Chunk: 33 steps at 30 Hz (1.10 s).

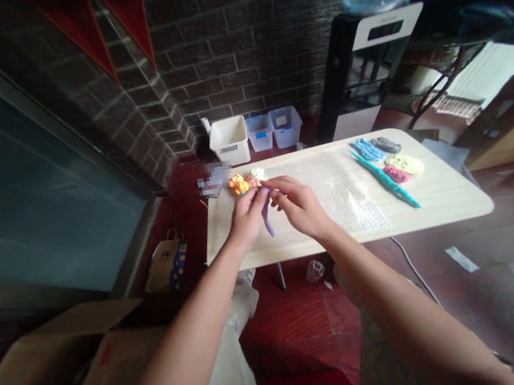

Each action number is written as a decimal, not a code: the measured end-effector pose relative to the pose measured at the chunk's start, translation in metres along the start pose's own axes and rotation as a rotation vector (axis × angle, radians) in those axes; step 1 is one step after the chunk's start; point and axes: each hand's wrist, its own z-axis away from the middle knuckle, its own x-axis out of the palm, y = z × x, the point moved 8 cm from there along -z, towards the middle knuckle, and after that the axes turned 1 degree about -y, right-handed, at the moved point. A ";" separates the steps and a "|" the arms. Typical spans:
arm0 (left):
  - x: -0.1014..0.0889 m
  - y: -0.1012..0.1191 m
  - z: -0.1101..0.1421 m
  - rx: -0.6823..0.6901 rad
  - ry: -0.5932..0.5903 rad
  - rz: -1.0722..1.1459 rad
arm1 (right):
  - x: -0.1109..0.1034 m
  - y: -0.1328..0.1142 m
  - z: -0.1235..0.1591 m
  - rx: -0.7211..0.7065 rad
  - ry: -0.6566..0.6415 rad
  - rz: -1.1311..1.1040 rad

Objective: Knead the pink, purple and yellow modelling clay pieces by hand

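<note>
Between my two hands hangs a thin strip of purple clay (267, 217), its lower end dangling above the table. My left hand (248, 212) pinches its upper part with thumb and fingers. From the other side, my right hand (295, 199) closes its fingertips on the top of the same strip. Just beyond my left hand lie small orange and yellow clay pieces (238, 184) and a pale green-white piece (257, 172). Bubble wrap (336, 192) covers the table's middle, to the right of my right hand.
On the right of the table (457, 200) lie a long teal clay roll (387, 179) and blue (367, 150), grey (386, 144), pink (396, 174) and pale yellow lumps (406, 164). Bins (229, 141) and a water dispenser (350, 76) stand behind. A cardboard box (116, 383) is at lower left.
</note>
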 end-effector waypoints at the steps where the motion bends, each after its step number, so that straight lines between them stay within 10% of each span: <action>1: 0.000 0.007 0.000 -0.006 -0.009 0.016 | 0.002 -0.005 -0.002 -0.007 0.001 -0.009; 20: -0.042 0.011 0.047 -0.140 -0.158 0.263 | 0.060 -0.059 0.013 0.194 -0.111 0.301; 33: -0.037 -0.046 0.041 -0.188 -0.112 0.082 | 0.046 0.020 0.030 0.323 0.085 0.144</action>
